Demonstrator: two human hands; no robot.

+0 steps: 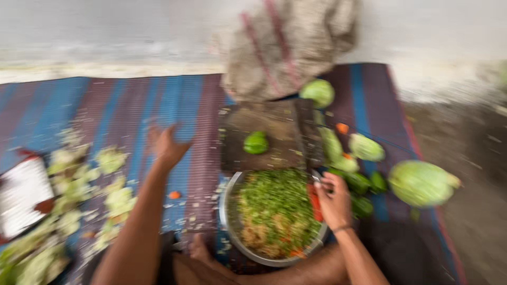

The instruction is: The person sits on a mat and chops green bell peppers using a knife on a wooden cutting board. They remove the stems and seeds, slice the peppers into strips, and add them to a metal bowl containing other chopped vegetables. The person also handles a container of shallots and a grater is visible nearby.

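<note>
The right hand (334, 202) is closed around the orange-red handle of a large dark-bladed knife (305, 138), gripping it at the right rim of a round metal bowl (228, 211). The blade runs up from the hand across the right part of a dark wooden chopping board (248, 126). The left hand (167, 146) is open, fingers spread and holding nothing, raised over the mat to the left of the board; it is blurred, so whether it touches the mat cannot be told. The two hands are well apart, with the bowl and board between them.

The bowl is full of finely chopped green vegetable mixed with paler and orange bits, and it sits just below the board. On the board lies a small green vegetable piece (256, 143), near its middle.

Everything rests on a striped woven mat in blue and maroon (132, 105) spread on the floor. Right of the knife lie several dark green vegetables (362, 182), pale green cut chunks (365, 148) and a large pale green cabbage (422, 183). Another round green vegetable (318, 92) sits above the board, against a brownish sack with red stripes (285, 47). To the left, pale cabbage leaves and trimmings (79, 184) are scattered over the mat, beside a white flat object (21, 195) at the edge of view.
</note>
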